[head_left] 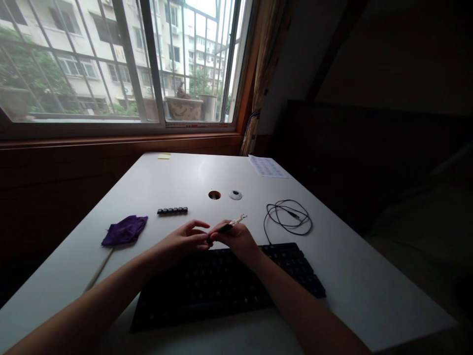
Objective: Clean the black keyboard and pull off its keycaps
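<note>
My left hand [190, 236] is closed in a pinch at the fingertips on a small black piece [210, 241] that looks like a keycap. Against it, my right hand [236, 240] grips a slim black-and-white tool [231, 226], whose pale forked tip points up and to the right. Its lower end is hidden among the fingers. Both hands are above the back edge of a black keyboard [207, 281], and my forearms cover parts of it. Beyond the left hand, several black keycaps [172, 211] stand in a row.
A purple cloth [124, 230] and a pale stick [99, 270] lie at left. The keyboard's coiled cable [290, 217] is at right. Farther back are a round desk hole [215, 195], its white cover [235, 195], a printed sheet [269, 167] and yellow notes [164, 156].
</note>
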{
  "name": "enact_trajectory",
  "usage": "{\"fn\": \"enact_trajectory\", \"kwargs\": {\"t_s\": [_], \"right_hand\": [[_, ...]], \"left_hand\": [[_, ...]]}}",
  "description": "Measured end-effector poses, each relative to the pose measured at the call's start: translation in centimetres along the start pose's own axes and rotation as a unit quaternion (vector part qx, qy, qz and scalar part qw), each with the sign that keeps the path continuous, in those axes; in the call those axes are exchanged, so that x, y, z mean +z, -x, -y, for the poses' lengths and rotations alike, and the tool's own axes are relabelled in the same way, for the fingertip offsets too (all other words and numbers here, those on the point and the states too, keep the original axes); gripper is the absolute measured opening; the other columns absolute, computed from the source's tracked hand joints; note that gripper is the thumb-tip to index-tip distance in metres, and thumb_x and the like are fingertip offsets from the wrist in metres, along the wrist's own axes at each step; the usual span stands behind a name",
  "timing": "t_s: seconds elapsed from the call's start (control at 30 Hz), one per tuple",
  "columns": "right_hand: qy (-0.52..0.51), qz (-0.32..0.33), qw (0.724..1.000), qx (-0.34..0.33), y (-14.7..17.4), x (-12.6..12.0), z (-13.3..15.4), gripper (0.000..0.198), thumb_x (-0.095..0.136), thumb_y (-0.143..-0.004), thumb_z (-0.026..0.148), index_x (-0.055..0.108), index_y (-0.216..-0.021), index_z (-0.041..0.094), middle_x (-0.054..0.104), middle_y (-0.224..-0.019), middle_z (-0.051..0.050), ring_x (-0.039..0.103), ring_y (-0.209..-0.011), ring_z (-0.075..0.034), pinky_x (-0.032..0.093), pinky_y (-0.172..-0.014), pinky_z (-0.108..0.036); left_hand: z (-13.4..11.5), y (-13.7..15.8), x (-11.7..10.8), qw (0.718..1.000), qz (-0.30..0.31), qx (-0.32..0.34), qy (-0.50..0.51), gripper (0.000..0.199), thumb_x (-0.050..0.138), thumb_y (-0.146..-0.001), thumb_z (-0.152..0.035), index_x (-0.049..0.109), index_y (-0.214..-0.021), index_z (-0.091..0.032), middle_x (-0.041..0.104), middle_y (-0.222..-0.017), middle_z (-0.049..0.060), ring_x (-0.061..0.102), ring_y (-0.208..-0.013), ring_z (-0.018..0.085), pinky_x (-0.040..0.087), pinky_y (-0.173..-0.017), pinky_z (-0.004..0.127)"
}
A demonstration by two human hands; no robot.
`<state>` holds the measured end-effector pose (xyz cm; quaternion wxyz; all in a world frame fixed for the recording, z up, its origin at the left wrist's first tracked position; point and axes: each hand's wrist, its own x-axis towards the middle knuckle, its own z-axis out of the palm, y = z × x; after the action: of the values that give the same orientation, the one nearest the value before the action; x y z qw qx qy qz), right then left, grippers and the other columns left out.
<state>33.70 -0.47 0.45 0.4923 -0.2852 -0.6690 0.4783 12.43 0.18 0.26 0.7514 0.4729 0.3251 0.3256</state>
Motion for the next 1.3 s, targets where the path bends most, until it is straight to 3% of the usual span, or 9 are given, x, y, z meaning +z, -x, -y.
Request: {"fn": "enact_trajectory", "kwargs": {"t_s": [0.77,1.0,1.17,1.3], "right_hand": [[0.003,0.025,1.0,0.014,0.2,0.3,1.0,0.017,0.078,-0.077,0.039,0.078,-0.084,0.024,0.07,-0.087,-0.003,0.065,-0.074,-0.016,0.057,-0.071,-0.032],[-0.01,-0.062,0.997,0.036,0.1,-0.2,0.9,0.017,0.078,-0.077,0.035,0.076,-0.084,0.02,0.07,-0.085,-0.004,0.062,-0.07,-0.015,0.055,-0.068,-0.031],[0.056,-0.099,0.993,-0.018,-0.1,-0.6,1.2,0.011,0.073,-0.083,0.032,0.074,-0.087,0.021,0.068,-0.09,-0.004,0.063,-0.089,-0.019,0.053,-0.081,-0.035],[0.116,-0.103,0.987,-0.048,0.2,-0.7,1.4,0.011,0.063,-0.091,0.031,0.07,-0.093,0.022,0.064,-0.092,-0.004,0.061,-0.088,-0.019,0.049,-0.081,-0.034]], "left_hand": [[0.2,0.2,-0.2,0.997,0.061,0.034,-0.02,0.031,0.078,-0.079,-0.027,0.06,-0.102,-0.019,0.068,-0.097,0.004,0.062,-0.086,0.016,0.044,-0.077,0.028],[0.3,0.3,-0.2,0.998,0.043,0.051,-0.011,0.028,0.079,-0.079,-0.026,0.057,-0.094,-0.018,0.068,-0.096,0.006,0.063,-0.088,0.017,0.045,-0.077,0.029],[0.3,0.2,-0.1,0.998,0.009,0.065,0.011,0.03,0.08,-0.078,-0.025,0.056,-0.093,-0.018,0.07,-0.096,0.007,0.064,-0.089,0.018,0.045,-0.079,0.03],[0.1,0.2,0.1,0.998,-0.013,0.065,0.017,0.031,0.082,-0.076,-0.026,0.055,-0.089,-0.018,0.07,-0.096,0.006,0.064,-0.092,0.019,0.044,-0.077,0.029]]}}
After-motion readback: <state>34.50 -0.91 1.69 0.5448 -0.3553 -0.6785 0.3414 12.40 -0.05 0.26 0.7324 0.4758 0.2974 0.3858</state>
